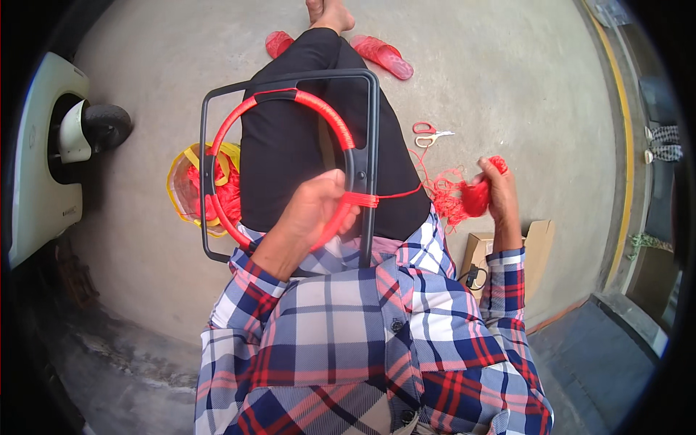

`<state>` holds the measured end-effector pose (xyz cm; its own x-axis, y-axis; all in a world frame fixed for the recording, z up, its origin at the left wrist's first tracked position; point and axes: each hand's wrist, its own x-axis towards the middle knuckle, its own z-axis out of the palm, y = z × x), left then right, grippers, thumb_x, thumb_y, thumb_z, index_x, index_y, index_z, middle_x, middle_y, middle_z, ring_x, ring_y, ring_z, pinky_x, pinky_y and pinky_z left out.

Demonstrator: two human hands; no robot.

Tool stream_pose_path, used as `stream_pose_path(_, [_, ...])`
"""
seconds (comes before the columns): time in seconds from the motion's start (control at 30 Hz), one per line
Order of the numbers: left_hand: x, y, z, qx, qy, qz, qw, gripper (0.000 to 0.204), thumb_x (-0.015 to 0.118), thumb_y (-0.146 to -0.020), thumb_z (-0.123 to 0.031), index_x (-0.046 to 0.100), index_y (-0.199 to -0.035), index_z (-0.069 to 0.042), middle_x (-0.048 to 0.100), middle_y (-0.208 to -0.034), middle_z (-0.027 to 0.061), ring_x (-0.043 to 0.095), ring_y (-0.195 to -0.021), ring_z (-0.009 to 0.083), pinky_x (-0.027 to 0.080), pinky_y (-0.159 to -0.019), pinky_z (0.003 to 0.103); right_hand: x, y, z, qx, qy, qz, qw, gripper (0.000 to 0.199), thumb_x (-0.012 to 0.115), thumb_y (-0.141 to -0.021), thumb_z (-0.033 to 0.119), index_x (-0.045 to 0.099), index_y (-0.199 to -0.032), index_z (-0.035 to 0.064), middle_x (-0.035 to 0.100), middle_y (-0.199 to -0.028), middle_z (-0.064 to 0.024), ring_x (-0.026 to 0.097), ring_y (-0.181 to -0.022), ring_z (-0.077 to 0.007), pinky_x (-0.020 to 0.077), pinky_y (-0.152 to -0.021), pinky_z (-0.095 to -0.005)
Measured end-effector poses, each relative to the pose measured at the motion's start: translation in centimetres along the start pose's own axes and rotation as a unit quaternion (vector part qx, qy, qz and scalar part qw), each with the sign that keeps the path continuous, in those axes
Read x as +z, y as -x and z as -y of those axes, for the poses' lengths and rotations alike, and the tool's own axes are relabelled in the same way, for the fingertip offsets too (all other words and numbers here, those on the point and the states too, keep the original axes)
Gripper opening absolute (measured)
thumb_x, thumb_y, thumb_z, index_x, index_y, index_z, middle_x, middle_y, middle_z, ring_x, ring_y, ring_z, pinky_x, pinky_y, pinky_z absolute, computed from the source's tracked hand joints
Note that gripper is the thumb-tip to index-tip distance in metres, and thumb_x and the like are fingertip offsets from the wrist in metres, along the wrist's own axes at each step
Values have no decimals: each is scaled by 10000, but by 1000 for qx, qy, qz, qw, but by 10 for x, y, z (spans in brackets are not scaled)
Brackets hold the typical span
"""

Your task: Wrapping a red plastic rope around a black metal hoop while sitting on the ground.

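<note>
Across my lap lies a dark grey rectangular frame [373, 109] with a ring [335, 119] inside it. Red cord is wound tightly round most of the ring, with dark bare parts at the top and right. My left hand [319, 206] is closed round the ring's lower right, thumb on top. Beside it, several strands of red cord [360, 199] stretch from the ring over the frame's right bar. One strand runs on to my right hand [499, 190], held out to the right and closed on a bundle of red cord [475, 199]. Loose, tangled loops hang from this bundle.
Scissors [429, 135] lie on the floor beyond the bundle. A yellow-rimmed bag [176, 190] of red material stands left of my legs. Red slippers [384, 56] lie near my foot. An open cardboard box [538, 250] is at right, a white wheeled vehicle [43, 159] at left.
</note>
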<state>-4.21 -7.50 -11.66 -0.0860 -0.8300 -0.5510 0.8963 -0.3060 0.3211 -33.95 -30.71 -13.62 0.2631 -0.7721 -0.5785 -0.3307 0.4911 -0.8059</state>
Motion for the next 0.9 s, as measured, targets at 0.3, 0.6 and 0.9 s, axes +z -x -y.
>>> stream_pose_path(0.3, [33,5,1,258,-149,-97,950,485,423,-931,-333,464,-1256,24,542,-1236,166,551,-1139,218,478,-930,389,159,49,95,-517,357,161,761,336,661,-739,72,577,-1064,87,644,-1033,-94,632,-842,-256,502,-682,-385])
stream_pose_path(0.6, [16,0,1,213,-37,-66,974,447,427,-763,41,465,-1209,49,539,-1262,172,535,-1180,214,455,-989,343,158,35,66,-564,187,41,803,391,796,-656,154,611,-996,103,621,-1018,-48,591,-956,-259,472,-772,-389])
stream_pose_path(0.9, [30,-1,-4,74,-109,-96,987,318,531,-774,86,572,-1090,76,668,-961,147,684,-826,238,572,-739,343,165,53,39,-470,382,164,779,396,798,-626,244,636,-919,32,558,-945,-101,565,-911,-285,470,-771,-399])
